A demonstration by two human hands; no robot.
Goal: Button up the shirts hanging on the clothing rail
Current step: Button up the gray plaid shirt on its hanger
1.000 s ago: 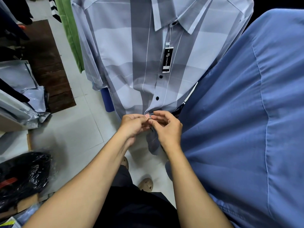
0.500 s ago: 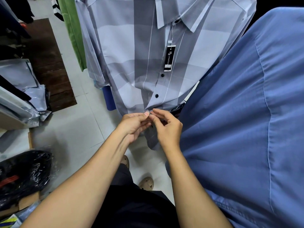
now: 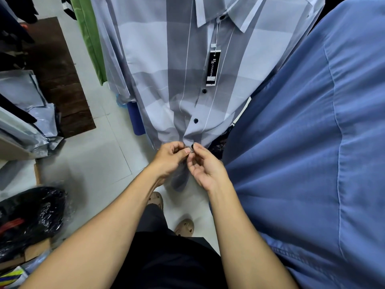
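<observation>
Grey checked shirt (image 3: 158, 65), round dark button (image 3: 191, 146) between pinching hands.

The blue shirt (image 3: 302, 163) hides the checked shirt's (image 3: 158, 80) right side.

Quick count from where I'm standing: two hands, a left hand (image 3: 169, 158) and a right hand (image 3: 206, 165), both up at the hem of one grey checked shirt (image 3: 158, 65). One blue shirt (image 3: 312, 142) hangs beside it, and one green garment (image 3: 89, 36) on the other side. On the checked shirt I count four dark buttons (image 3: 195, 120), including the one at the collar and the one at the fingertips. One black hang tag (image 3: 213, 68). Two sandalled feet (image 3: 184, 227) on the floor, one brown mat (image 3: 56, 76), one black plastic bag (image 3: 31, 215).
</observation>
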